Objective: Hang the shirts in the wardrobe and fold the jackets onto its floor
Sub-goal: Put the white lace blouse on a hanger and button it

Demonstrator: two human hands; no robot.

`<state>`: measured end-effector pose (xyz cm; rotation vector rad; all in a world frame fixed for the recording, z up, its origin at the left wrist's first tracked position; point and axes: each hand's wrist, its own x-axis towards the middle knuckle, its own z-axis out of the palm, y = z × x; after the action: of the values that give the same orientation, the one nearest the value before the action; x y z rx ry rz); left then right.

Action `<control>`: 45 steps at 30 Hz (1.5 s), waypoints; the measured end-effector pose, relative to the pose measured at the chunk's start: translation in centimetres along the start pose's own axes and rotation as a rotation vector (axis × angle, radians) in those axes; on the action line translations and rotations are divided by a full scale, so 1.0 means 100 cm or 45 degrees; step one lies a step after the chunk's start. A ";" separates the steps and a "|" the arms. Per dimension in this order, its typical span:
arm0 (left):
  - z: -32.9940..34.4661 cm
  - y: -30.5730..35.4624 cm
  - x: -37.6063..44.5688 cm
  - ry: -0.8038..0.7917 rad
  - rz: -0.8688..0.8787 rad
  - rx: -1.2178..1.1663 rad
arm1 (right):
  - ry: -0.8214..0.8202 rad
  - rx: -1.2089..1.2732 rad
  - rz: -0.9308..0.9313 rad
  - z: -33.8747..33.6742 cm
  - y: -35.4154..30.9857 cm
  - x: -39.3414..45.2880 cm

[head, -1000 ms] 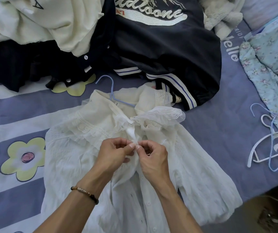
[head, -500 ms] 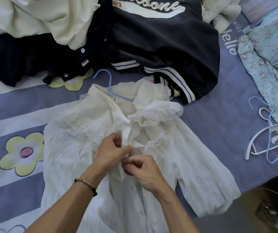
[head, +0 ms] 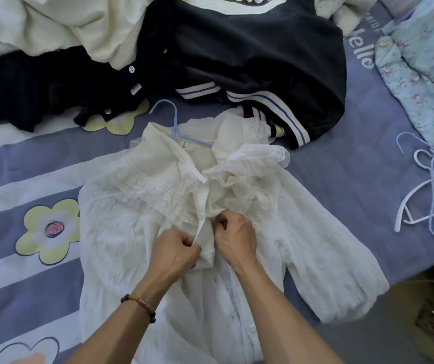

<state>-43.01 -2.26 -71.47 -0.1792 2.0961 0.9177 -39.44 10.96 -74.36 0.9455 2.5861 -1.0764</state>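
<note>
A white blouse is held at its front opening on the bed.

The white blouse (head: 137,232) is spread face up on the bed (head: 355,206), with a blue hanger (head: 175,127) tucked into its collar. The left edge of the front placket is pinched by the left hand (head: 175,252), and the fabric on the other side of the opening is gripped by the curled fingers of the right hand (head: 235,239). A navy jacket (head: 250,64) lies just beyond the collar, beside a cream garment (head: 53,22). Spare hangers (head: 426,198) and a floral garment (head: 426,82) are seen at the right.
</note>
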 end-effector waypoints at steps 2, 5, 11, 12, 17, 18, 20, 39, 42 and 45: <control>0.000 0.000 0.000 -0.019 -0.010 -0.040 | -0.102 -0.167 -0.005 0.004 -0.002 0.003; 0.001 0.004 -0.009 -0.043 0.016 -0.188 | -0.229 -0.125 0.013 -0.005 0.002 0.001; 0.011 0.018 -0.033 -0.232 0.042 -0.446 | -0.266 0.464 0.245 -0.049 0.014 -0.031; 0.013 0.019 -0.036 -0.243 0.027 -0.460 | -0.260 0.508 0.255 -0.055 0.016 -0.036; 0.027 0.018 -0.045 -0.174 -0.058 -0.519 | -0.239 0.606 0.202 -0.071 0.016 -0.054; 0.030 0.016 -0.049 -0.146 -0.039 -0.522 | -0.247 0.634 0.187 -0.072 0.015 -0.059; 0.032 0.014 -0.057 -0.082 0.018 -0.521 | -0.272 0.697 0.160 -0.075 0.014 -0.067; 0.028 0.003 -0.083 0.224 0.203 -0.362 | -0.045 0.854 0.116 -0.048 0.005 -0.100; 0.022 0.005 -0.079 0.153 0.234 -0.318 | -0.055 0.838 0.118 -0.047 0.002 -0.096; 0.015 0.009 -0.076 0.028 0.233 -0.397 | -0.059 0.813 0.154 -0.049 0.000 -0.092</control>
<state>-37.46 -2.04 -65.95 -0.1601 2.0028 1.3573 -31.90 9.86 -67.22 1.1544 2.1295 -1.9072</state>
